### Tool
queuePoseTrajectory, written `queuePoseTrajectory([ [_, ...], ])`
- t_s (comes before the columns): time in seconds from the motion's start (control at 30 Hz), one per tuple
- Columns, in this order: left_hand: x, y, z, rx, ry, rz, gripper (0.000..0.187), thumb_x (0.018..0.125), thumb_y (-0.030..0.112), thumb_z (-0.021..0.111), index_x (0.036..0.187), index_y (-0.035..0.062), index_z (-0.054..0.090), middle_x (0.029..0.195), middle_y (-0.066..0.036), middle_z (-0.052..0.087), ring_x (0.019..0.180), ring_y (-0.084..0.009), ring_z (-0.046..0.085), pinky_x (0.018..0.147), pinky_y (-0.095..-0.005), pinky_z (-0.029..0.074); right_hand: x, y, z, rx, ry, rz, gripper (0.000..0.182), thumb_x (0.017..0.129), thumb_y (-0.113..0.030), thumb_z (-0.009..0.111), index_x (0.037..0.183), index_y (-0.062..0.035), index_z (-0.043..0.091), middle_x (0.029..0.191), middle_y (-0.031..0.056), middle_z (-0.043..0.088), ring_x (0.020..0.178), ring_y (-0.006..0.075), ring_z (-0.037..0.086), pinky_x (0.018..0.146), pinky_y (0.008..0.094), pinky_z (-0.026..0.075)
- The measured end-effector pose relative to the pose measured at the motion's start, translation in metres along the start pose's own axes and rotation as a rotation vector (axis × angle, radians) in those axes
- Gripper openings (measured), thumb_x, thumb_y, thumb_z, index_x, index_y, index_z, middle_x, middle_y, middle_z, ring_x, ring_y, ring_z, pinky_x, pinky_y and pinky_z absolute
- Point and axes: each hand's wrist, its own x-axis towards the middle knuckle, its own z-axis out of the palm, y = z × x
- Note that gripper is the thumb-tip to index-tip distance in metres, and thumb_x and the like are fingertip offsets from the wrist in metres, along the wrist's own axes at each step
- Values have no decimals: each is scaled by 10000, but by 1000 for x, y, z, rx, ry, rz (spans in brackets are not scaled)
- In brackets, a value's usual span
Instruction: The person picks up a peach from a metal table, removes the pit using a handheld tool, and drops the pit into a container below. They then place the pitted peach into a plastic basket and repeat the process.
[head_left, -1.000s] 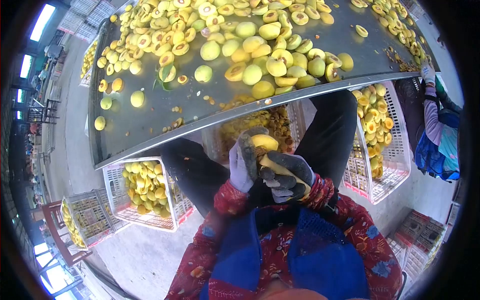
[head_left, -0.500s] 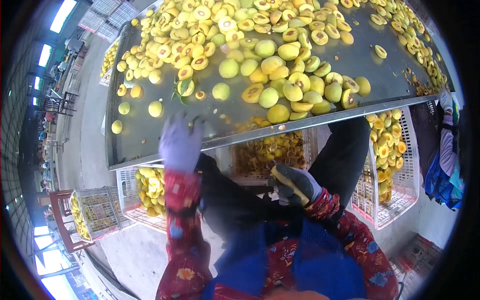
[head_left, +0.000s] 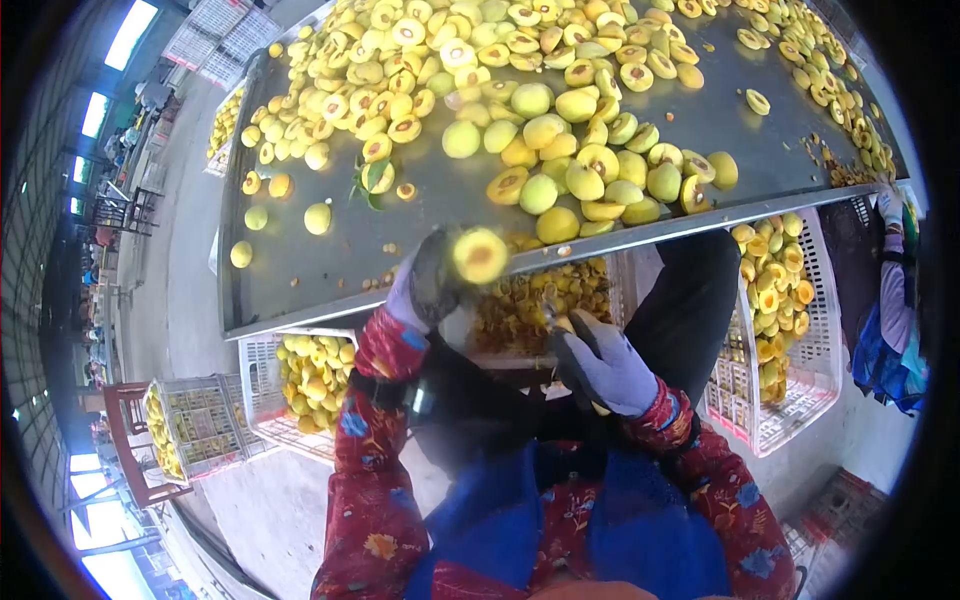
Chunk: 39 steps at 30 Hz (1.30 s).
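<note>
My left hand [head_left: 432, 283], in a pale glove with a dark palm, is closed on a cut peach half [head_left: 480, 255] just over the table's near edge. Its cut face is turned up and shows a brown centre, slightly blurred. My right hand [head_left: 612, 372], gloved the same way, grips a pitting knife [head_left: 562, 322] by its light wooden handle. The short metal tip points up towards the table, apart from the fruit; its exact shape is too blurred to tell. Below both hands, a crate of brownish pits and scraps [head_left: 545, 305] stands between my knees.
Many halved and whole peaches [head_left: 590, 175] cover the metal table [head_left: 420, 215], whose raised rim [head_left: 640, 237] runs along my side. White crates of peach halves stand left [head_left: 262, 385] and right [head_left: 815, 330] of my legs. A co-worker's gloved hand [head_left: 889, 207] is at the far right.
My left hand has come right and back from the tabletop and now has a peach half in it. My right hand has turned, bringing the knife's tip upward.
</note>
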Motion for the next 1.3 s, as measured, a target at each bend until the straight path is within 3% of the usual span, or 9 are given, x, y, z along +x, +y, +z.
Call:
queuePoseTrajectory([
  [0.13, -25, 47, 20, -1036, 66, -635, 585, 863, 554, 485, 1137, 39, 529, 947, -89, 613, 759, -167, 606, 623, -281, 497, -3, 6, 12, -1079, 254, -894, 285, 785, -105, 592, 1052, -7, 585, 986, 266, 554, 623, 313, 552, 511, 360, 446],
  [0.63, -73, 72, 89, -756, 377, -703, 409, 989, 261, 379, 1264, -39, 426, 1134, -123, 549, 962, -179, 571, 820, -299, 480, 9, 41, 37, -787, 176, -990, 251, 853, -175, 551, 1044, -12, 551, 839, 161, 531, 525, 229, 497, 454, 338, 408],
  [0.7, -78, 70, 96, -740, 402, -638, 388, 988, 251, 380, 1243, -35, 438, 1124, -129, 552, 961, -186, 574, 812, -310, 486, 7, 40, 34, -25, -108, -554, 258, 887, -236, 529, 1011, -10, 547, 736, 104, 530, 486, 175, 479, 444, 305, 397],
  [0.77, -82, 61, 103, -706, 430, -561, 339, 982, 231, 387, 1191, -21, 472, 1071, -125, 567, 937, -192, 579, 787, -317, 490, -5, 3, 20, 1292, -575, 520, 319, 920, -319, 493, 978, -9, 542, 615, 39, 507, 439, 119, 453, 439, 273, 386],
  [0.87, -75, 56, 89, -393, 393, -465, 286, 964, 228, 396, 1061, 18, 565, 944, -91, 606, 855, -199, 591, 737, -317, 492, 2, 25, 27, 1635, -902, 404, 434, 943, -428, 415, 961, -12, 533, 509, -23, 435, 385, 67, 392, 425, 242, 349],
  [1.0, -88, 54, 25, 111, 472, -458, 335, 962, 252, 379, 997, 10, 608, 904, -118, 636, 836, -241, 616, 766, -323, 488, 8, 22, 12, 1629, -713, 360, 486, 966, -428, 336, 947, 18, 527, 488, -12, 456, 304, 71, 343, 351, 218, 313],
  [1.07, -108, 56, -28, 147, 499, -856, 332, 885, 237, 509, 1128, 12, 535, 1020, -170, 612, 928, -307, 606, 792, -363, 482, 10, 28, -1, 1490, -470, 467, 441, 963, -404, 377, 940, 3, 546, 493, -8, 465, 305, 81, 348, 353, 215, 322],
  [1.13, -140, 38, -63, 999, 313, -868, 470, 853, 383, 563, 1134, 8, 529, 1032, -191, 594, 918, -335, 601, 797, -417, 476, 15, 32, -8, 1264, -295, 507, 404, 956, -387, 418, 928, -10, 561, 501, -10, 467, 313, 88, 354, 359, 217, 328],
  [1.3, -24, 54, -55, 625, 142, -782, 398, 870, 385, 518, 1055, 39, 586, 1001, -186, 611, 943, -349, 588, 803, -432, 458, 17, 20, -1, 828, -100, 508, 336, 916, -389, 527, 863, -61, 573, 581, -8, 471, 472, 79, 441, 397, 214, 326],
])
